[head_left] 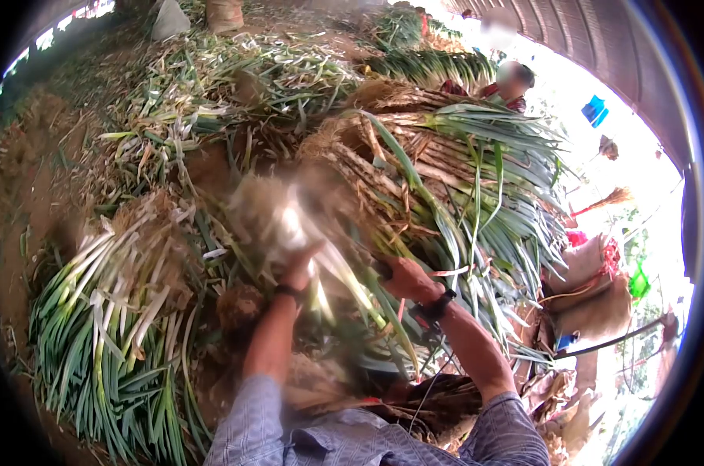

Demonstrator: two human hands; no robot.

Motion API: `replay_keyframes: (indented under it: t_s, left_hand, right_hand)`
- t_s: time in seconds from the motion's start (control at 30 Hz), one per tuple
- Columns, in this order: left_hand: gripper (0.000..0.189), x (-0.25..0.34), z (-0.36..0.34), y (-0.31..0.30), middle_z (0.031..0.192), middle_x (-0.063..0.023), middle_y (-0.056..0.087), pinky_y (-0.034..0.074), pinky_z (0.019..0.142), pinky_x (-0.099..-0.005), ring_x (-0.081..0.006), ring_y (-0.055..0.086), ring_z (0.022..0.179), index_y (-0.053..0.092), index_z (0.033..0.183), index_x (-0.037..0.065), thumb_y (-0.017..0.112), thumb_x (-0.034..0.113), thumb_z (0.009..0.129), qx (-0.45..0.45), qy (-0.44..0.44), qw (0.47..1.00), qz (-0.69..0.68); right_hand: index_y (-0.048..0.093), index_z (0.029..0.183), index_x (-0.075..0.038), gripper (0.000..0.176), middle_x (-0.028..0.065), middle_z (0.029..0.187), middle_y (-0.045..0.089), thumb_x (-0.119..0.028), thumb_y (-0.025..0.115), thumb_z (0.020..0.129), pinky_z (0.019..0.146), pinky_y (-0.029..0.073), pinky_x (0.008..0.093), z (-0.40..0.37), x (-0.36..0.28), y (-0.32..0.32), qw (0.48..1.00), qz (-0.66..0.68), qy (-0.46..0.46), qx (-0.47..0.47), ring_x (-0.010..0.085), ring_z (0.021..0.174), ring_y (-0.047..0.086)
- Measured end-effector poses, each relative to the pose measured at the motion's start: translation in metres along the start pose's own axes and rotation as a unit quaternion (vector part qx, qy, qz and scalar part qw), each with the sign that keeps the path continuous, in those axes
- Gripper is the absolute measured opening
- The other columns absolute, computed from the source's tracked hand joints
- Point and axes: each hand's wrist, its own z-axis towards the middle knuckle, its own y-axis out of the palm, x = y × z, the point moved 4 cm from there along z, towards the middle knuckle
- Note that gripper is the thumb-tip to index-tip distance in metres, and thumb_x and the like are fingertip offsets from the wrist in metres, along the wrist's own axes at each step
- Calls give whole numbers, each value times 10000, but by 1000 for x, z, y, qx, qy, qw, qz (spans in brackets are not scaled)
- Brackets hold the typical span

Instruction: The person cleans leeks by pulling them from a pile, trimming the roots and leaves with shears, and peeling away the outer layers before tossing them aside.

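Note:
My left hand (300,266), with a dark band on the wrist, is closed around the white stem of a long green onion (340,272). Its root end is smeared by motion and a bright glare, and its green leaves slant down to the right. My right hand (411,279), wearing a black wristband, is closed on a dark handle (382,269); the working end of this tool is too blurred to make out. Close beyond my right hand lies a large heap of unpeeled green onions (445,167), roots toward the left and leaves to the right.
A pile of cleaned green onions (111,311) lies at left on the ground. Stripped leaves (235,85) litter the floor ahead. Another person (507,89) is beyond the heap. Stuffed sacks (596,299) stand at right. A thin cable (430,388) hangs near my right forearm.

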Motion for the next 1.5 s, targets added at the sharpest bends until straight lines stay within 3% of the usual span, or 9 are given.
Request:
replay_keyframes:
  t_s: [0.53,0.77,0.87,1.0,1.17,1.27,1.3,1.43,1.5]
  left_hand:
    - [347,-12,0,13,1097,-107,667,515,971,-396,-258,648,1057,595,1193,33,703,22,864,-103,-111,988,-27]
    - [150,7,-11,21,953,-72,657,530,808,-356,-199,646,884,642,985,-5,657,-2,836,-17,46,995,82]
    - [166,12,-13,31,949,-84,658,529,790,-357,-197,643,871,642,993,-15,668,17,833,-97,172,971,135]
    - [212,0,0,25,971,-94,662,530,784,-352,-199,644,883,648,1029,-24,689,51,835,-65,84,991,86]
    - [288,13,-19,30,1006,-87,718,496,866,-312,-122,636,932,706,1083,12,559,242,991,-57,70,974,206]
    - [298,25,-29,42,963,-71,711,511,811,-316,-120,636,863,704,1070,-10,595,250,973,-64,193,955,216]
    - [291,29,-40,46,953,-61,709,519,774,-308,-122,641,841,698,1061,-42,615,216,957,-57,117,986,104]
    - [278,-9,0,19,945,-115,693,573,599,-345,-222,681,788,656,1072,-61,638,54,819,-102,11,992,73]
    - [306,-15,3,12,943,-116,691,559,580,-327,-225,677,763,656,1081,-55,648,61,798,-83,84,990,73]
  right_hand:
    - [652,1187,-107,321,198,856,684,-196,627,880,686,512,495,-21,-33,-31,995,-46,-53,65,416,801,657]
    - [599,928,-42,197,205,774,640,-234,634,902,649,473,523,-56,-19,-19,988,-119,-93,31,425,747,628]
    - [582,901,-38,210,203,779,641,-241,636,901,653,477,518,-52,-21,-15,990,-114,-73,46,422,758,632]
    - [593,931,-41,208,200,811,649,-240,643,898,672,499,501,-42,-37,-14,991,-84,-73,69,414,792,645]
    - [619,1003,-55,197,182,859,663,-184,657,859,686,520,489,-39,-49,-19,989,-75,-102,82,404,826,654]
    - [617,1018,-61,214,168,888,670,-160,660,833,675,521,487,-38,-45,-12,986,-103,-105,82,398,833,655]
    - [613,1012,-61,209,168,883,669,-159,660,833,671,519,488,-37,-43,-11,984,-102,-102,102,398,828,654]
    - [596,985,-59,192,168,851,661,-168,660,841,652,509,494,-33,-47,-6,987,-101,-107,65,403,790,645]
    - [593,966,-61,182,168,831,655,-184,660,849,645,503,499,-24,-37,0,985,-106,-105,91,407,769,638]
